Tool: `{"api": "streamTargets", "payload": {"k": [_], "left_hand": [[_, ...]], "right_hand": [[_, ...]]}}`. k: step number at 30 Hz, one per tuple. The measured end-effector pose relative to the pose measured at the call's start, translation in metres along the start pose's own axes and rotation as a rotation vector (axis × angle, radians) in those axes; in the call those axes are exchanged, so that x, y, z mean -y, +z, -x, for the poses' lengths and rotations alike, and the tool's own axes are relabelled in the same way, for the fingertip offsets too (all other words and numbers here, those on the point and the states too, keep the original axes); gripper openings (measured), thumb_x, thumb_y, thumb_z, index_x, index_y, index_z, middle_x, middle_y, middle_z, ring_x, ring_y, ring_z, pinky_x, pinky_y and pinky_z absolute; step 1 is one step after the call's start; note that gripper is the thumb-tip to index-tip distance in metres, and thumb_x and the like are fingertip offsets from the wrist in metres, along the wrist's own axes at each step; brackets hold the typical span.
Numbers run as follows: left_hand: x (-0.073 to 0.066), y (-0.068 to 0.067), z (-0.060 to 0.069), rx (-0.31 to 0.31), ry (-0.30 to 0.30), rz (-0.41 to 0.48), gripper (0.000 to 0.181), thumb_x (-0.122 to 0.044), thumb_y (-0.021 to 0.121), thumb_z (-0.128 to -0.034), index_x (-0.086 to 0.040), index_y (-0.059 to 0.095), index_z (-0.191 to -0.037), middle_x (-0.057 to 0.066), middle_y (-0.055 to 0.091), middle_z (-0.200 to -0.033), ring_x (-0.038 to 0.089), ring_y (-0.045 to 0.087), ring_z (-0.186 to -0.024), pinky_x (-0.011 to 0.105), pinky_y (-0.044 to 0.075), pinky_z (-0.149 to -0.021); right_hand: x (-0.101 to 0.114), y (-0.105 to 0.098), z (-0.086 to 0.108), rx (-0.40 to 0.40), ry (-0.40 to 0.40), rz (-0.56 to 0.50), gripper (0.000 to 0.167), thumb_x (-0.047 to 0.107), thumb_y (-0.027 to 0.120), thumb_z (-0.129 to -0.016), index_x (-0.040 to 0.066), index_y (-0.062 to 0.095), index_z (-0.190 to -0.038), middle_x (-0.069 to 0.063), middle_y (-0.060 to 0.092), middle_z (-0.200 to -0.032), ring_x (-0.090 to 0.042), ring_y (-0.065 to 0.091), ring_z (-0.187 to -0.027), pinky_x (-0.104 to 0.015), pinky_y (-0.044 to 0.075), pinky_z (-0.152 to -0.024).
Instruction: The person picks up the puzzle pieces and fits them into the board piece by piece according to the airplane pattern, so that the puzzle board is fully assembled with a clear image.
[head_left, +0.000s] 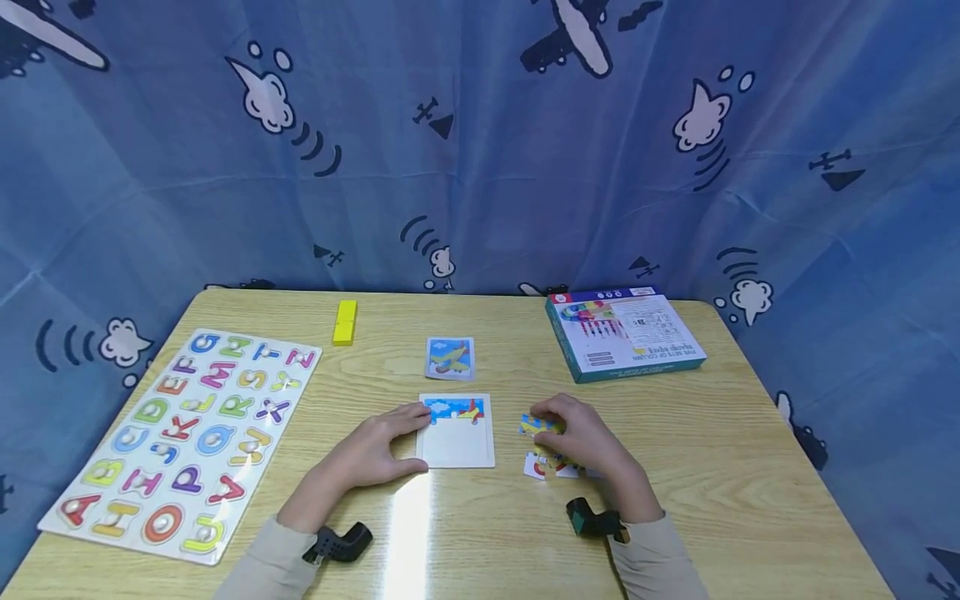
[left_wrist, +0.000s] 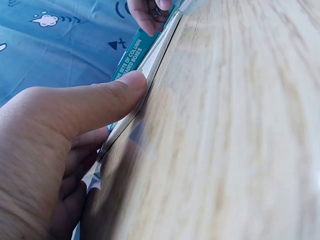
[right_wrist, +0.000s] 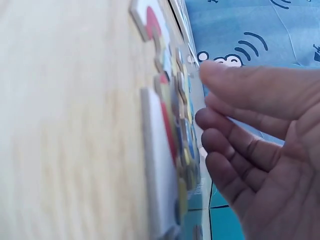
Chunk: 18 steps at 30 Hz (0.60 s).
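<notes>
A: What sits nearest?

B: Beige sleeves reach over a wooden table, a letter board lying beside the left one.

A: And the hands?

B: The right hand curves over loose puzzle pieces, thumb and fingers bent; whether they pinch a piece, I cannot tell. The left hand, thumb and fingers spread wide, rests against the left edge of a puzzle tray.

A: Where is that tray?

B: Flat between the hands, left of the loose pieces, its far strip filled with picture pieces, bare white below.

A: Farther back?

B: A picture card of a yellow plane lies just beyond the tray, a box at right, a yellow block at left. A blue curtain printed with planes hangs behind.
</notes>
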<state>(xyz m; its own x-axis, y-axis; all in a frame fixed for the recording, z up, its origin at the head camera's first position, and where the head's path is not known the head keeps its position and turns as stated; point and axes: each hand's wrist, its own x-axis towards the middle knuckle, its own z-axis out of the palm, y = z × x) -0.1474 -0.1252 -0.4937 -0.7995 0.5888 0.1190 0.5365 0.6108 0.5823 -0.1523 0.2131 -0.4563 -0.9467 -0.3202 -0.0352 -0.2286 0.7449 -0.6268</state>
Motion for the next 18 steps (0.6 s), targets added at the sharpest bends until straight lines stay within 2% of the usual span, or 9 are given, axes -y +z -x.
{"api": "streamTargets", "payload": {"k": [12, 18], "left_hand": [[-0.0004, -0.0002, -0.0002, 0.007, -0.01, 0.003, 0.069, -0.046, 0.071, -0.081, -0.013, 0.051, -0.138, 0.004, 0.045, -0.146, 0.022, 0.04, -0.136, 0.042, 0.039, -0.11], [-0.0011, -0.0006, 0.0001, 0.006, -0.005, 0.001, 0.068, -0.045, 0.072, -0.0811, -0.012, 0.052, -0.137, 0.005, 0.046, -0.145, 0.024, 0.041, -0.136, 0.043, 0.04, -0.109]], "right_hand": [[0.0025, 0.0048, -0.0028, 0.003, 0.054, 0.097, 0.027, 0.015, 0.075, -0.081, 0.009, 0.068, -0.105, -0.002, 0.061, -0.104, -0.018, 0.055, -0.096, -0.039, 0.049, -0.087], [0.0064, 0.0053, -0.0031, 0.001, 0.053, 0.121, 0.023, 0.012, 0.075, -0.08, 0.007, 0.067, -0.102, -0.003, 0.06, -0.099, -0.017, 0.054, -0.089, -0.037, 0.049, -0.082]]}}
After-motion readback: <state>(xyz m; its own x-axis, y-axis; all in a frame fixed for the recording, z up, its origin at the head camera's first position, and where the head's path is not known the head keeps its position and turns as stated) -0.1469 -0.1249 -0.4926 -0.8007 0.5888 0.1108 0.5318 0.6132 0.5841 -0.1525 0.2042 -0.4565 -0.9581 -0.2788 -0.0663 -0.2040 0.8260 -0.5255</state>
